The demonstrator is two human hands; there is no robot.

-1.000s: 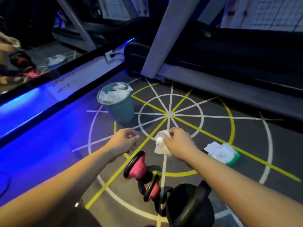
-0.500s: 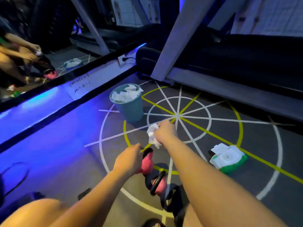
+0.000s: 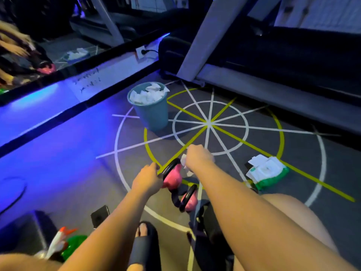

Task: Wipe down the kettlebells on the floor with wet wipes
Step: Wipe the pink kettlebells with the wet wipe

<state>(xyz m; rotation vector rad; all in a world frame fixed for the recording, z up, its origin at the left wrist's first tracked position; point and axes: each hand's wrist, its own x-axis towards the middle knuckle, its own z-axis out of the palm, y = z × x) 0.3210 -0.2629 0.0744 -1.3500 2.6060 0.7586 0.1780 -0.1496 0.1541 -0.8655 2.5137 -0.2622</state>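
A row of kettlebells stands on the floor in front of me. The far pink kettlebell (image 3: pixel 172 178) has a black handle, and my left hand (image 3: pixel 147 178) grips that handle from the left side. My right hand (image 3: pixel 198 157) holds a crumpled white wet wipe (image 3: pixel 184 163) against the kettlebell's right side. A second pink kettlebell (image 3: pixel 189 201) stands just behind it, nearer to me, untouched. Dark kettlebells (image 3: pixel 205 222) sit closer still, partly hidden by my right forearm.
A teal bin (image 3: pixel 154 114) full of used wipes stands beyond the kettlebells. An open green wipes pack (image 3: pixel 267 172) lies to the right. A treadmill (image 3: pixel 273 61) blocks the back. A mirror wall (image 3: pixel 39 55) runs along the left. A spray bottle (image 3: pixel 60 243) and my sandalled foot (image 3: pixel 145 243) are near me.
My left hand has come down and taken hold of the far pink kettlebell's handle. My right hand has brought the wipe down onto the kettlebell. The camera has tilted lower.
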